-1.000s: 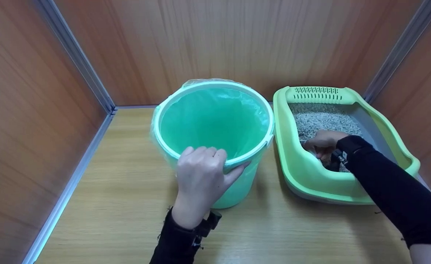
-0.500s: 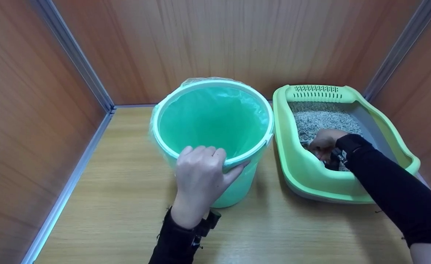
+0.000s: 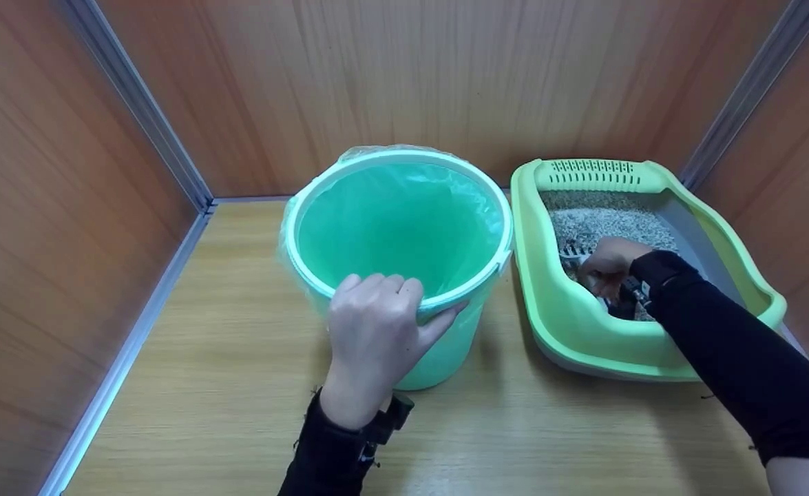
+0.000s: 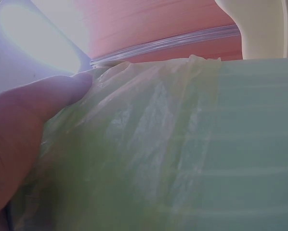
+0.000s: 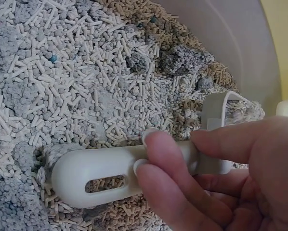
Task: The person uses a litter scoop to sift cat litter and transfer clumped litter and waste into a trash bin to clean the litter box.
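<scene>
My left hand (image 3: pixel 375 327) grips the near rim of a green bin (image 3: pixel 438 362), its thumb along the outside. A thin clear bag (image 4: pixel 144 120) lines the bin and is folded over the rim. My right hand (image 3: pixel 611 262) is inside a light green litter box (image 3: pixel 583 348) and holds a litter scoop (image 5: pixel 93 168) by its pale handle, pinched between thumb and fingers. In the head view the scoop's slotted head shows left of the hand. In the right wrist view the head is partly hidden, with litter in it.
Grey and tan pellet litter (image 5: pixel 86 82) covers the box floor, with dark clumps (image 5: pixel 185 60) near its wall. Bin and box stand side by side on a wooden floor (image 3: pixel 225 344). Wood panels (image 3: pixel 390 83) close off the back and both sides.
My right hand has shifted slightly toward the back of the box. The scoop's slotted head has come up out of the litter into sight. My left hand still grips the bin rim.
</scene>
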### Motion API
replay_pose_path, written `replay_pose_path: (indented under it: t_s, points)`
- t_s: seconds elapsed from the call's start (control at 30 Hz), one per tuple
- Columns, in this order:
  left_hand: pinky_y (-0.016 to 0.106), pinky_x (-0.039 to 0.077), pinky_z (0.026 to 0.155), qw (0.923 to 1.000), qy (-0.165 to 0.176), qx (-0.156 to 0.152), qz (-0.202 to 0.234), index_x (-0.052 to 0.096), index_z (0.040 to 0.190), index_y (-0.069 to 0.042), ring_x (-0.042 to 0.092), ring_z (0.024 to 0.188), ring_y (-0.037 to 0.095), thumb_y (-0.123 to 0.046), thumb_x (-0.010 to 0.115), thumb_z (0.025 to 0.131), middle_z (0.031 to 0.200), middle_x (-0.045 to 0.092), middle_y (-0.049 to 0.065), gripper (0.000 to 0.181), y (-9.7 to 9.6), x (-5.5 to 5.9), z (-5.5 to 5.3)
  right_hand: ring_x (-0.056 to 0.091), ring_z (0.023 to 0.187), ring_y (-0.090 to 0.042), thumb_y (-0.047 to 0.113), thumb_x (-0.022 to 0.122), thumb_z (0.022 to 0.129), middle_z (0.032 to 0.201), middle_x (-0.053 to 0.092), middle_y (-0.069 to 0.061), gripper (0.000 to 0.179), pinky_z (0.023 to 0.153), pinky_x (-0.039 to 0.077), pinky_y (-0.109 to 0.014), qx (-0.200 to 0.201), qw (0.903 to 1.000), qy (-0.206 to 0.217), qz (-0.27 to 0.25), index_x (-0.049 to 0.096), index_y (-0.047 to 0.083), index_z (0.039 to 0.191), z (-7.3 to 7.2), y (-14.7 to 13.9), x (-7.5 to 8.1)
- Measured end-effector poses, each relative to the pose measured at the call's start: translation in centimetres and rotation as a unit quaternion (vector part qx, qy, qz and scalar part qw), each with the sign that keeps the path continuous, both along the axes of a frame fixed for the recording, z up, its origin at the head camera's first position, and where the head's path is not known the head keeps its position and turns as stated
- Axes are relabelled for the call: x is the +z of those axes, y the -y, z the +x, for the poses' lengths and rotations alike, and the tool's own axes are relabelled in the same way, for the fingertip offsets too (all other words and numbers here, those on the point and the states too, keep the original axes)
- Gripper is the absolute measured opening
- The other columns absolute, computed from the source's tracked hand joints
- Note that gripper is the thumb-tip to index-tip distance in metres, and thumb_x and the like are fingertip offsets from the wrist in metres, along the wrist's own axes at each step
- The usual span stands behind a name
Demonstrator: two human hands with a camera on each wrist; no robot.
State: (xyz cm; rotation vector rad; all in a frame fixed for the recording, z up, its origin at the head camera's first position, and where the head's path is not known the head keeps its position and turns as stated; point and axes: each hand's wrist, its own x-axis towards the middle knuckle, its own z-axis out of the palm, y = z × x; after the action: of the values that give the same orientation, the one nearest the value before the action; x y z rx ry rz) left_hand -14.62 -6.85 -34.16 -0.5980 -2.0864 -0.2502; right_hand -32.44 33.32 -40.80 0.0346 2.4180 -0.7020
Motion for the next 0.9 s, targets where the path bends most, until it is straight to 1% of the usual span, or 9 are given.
replay_pose_path:
  t_s: [0.1, 0.2, 0.33, 0.47, 0.57, 0.67, 0.8, 0.9]
  points:
    - [0.032, 0.027, 0.05, 1.0, 0.003, 0.002, -0.002, 0.042, 0.055, -0.015, 0.039, 0.046, 0.018, -0.064, 0.072, 0.086, 0.05, 0.035, -0.003, 0.065, 0.0, 0.1, 0.1, 0.073, 0.062, -0.019, 0.018, 0.057, 0.098, 0.069, 0.073, -0.01, 0.029, 0.066, 0.058, -0.032, -0.004, 0.9999, -0.013, 0.001, 0.07, -0.003, 0.083, -0.2, -0.2, 0.1]
    - [0.033, 0.027, 0.05, 1.0, 0.003, 0.003, -0.003, 0.042, 0.055, -0.015, 0.039, 0.046, 0.018, -0.065, 0.071, 0.086, 0.05, 0.035, -0.003, 0.066, 0.0, 0.2, 0.1, 0.073, 0.063, -0.019, 0.017, 0.053, 0.1, 0.069, 0.073, -0.01, 0.031, 0.069, 0.057, -0.031, -0.005, 0.9997, -0.025, -0.001, 0.063, 0.001, 0.075, -0.4, -0.5, 0.2]
    - [0.033, 0.028, 0.05, 1.0, 0.008, 0.002, -0.005, 0.044, 0.055, -0.014, 0.039, 0.046, 0.018, -0.065, 0.07, 0.087, 0.05, 0.036, -0.002, 0.065, 0.0, 0.2, 0.0, 0.074, 0.064, -0.021, 0.019, 0.052, 0.101, 0.069, 0.073, -0.009, 0.036, 0.072, 0.058, -0.033, -0.006, 0.9991, -0.042, -0.004, 0.065, 0.001, 0.074, -0.5, -0.7, 0.3]
    - [0.033, 0.028, 0.05, 0.9999, 0.01, 0.004, -0.007, 0.045, 0.056, -0.014, 0.04, 0.046, 0.018, -0.065, 0.071, 0.087, 0.05, 0.036, -0.002, 0.065, -0.1, 0.2, 0.0, 0.074, 0.064, -0.021, 0.021, 0.051, 0.1, 0.069, 0.073, -0.009, 0.037, 0.08, 0.058, -0.038, -0.007, 0.998, -0.062, 0.008, 0.072, -0.004, 0.083, -0.4, -0.7, 0.4]
    - [0.033, 0.027, 0.05, 1.0, 0.0, 0.006, -0.004, 0.043, 0.055, -0.015, 0.038, 0.046, 0.018, -0.064, 0.073, 0.085, 0.05, 0.034, -0.003, 0.065, -0.1, 0.1, 0.0, 0.075, 0.064, -0.021, 0.022, 0.051, 0.099, 0.07, 0.074, -0.01, 0.036, 0.088, 0.056, -0.044, -0.014, 0.9968, -0.077, 0.017, 0.071, -0.003, 0.082, -0.2, -0.6, 0.6]
    - [0.032, 0.026, 0.05, 0.9999, -0.008, 0.007, -0.002, 0.042, 0.055, -0.015, 0.037, 0.045, 0.018, -0.063, 0.075, 0.084, 0.05, 0.033, -0.003, 0.066, -0.1, 0.0, 0.0, 0.075, 0.064, -0.022, 0.021, 0.05, 0.098, 0.07, 0.074, -0.011, 0.036, 0.094, 0.053, -0.049, -0.024, 0.9948, -0.098, 0.016, 0.069, -0.002, 0.077, 0.0, -0.5, 0.8]
    - [0.032, 0.026, 0.05, 1.0, 0.001, 0.005, -0.004, 0.043, 0.055, -0.015, 0.037, 0.046, 0.018, -0.063, 0.072, 0.086, 0.05, 0.034, -0.002, 0.065, 0.0, 0.1, 0.1, 0.075, 0.064, -0.024, 0.02, 0.048, 0.097, 0.069, 0.074, -0.011, 0.038, 0.095, 0.051, -0.053, -0.026, 0.991, -0.13, 0.017, 0.066, 0.0, 0.069, 0.3, -0.3, 1.1]
    - [0.032, 0.027, 0.05, 1.0, 0.007, 0.003, -0.006, 0.044, 0.056, -0.014, 0.038, 0.046, 0.018, -0.063, 0.071, 0.087, 0.051, 0.035, -0.002, 0.064, -0.1, 0.1, 0.1, 0.075, 0.064, -0.024, 0.02, 0.047, 0.097, 0.069, 0.074, -0.011, 0.039, 0.095, 0.05, -0.054, -0.025, 0.9886, -0.147, 0.023, 0.067, 0.0, 0.07, 0.5, -0.3, 1.3]
